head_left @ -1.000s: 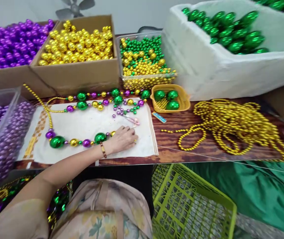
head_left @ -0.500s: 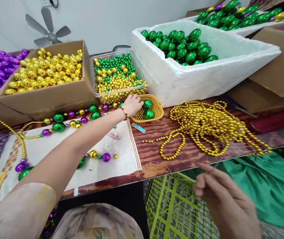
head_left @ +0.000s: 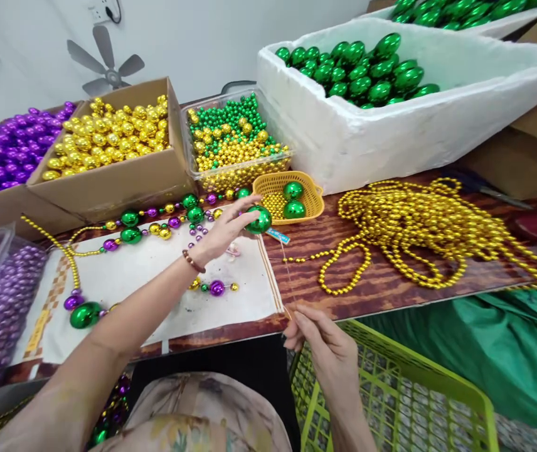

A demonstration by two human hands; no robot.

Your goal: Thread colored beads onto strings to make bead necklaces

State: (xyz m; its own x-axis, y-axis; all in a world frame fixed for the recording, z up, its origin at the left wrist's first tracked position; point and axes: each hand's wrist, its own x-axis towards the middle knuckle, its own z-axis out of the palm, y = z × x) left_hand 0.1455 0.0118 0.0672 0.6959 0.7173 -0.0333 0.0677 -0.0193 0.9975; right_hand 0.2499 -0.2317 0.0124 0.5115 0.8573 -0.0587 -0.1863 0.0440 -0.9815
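My left hand (head_left: 226, 231) is closed on a large shiny green bead (head_left: 260, 220) just in front of the yellow basket (head_left: 314, 199). Two more big green beads and many tiny gold ones lie in that basket. At the table's front edge, my right hand (head_left: 329, 344) pinches a thin thread (head_left: 289, 276), which runs up toward the gold bead strand. Under my left arm, a white cloth (head_left: 254, 301) carries a strung garland (head_left: 132, 235) of green, purple and gold beads. Part of the garland is hidden by the forearm.
A heap of gold bead strands (head_left: 404, 232) lies to the right. Behind stand a box of gold beads (head_left: 118, 182), a clear bin of small beads (head_left: 240, 168) and a white foam box (head_left: 344, 144) of green beads. A lime crate (head_left: 442, 376) sits below the table edge.
My left hand has come out of the basket toward me with a green bead. My right hand has moved left and now pinches the thread. The view has shifted slightly.
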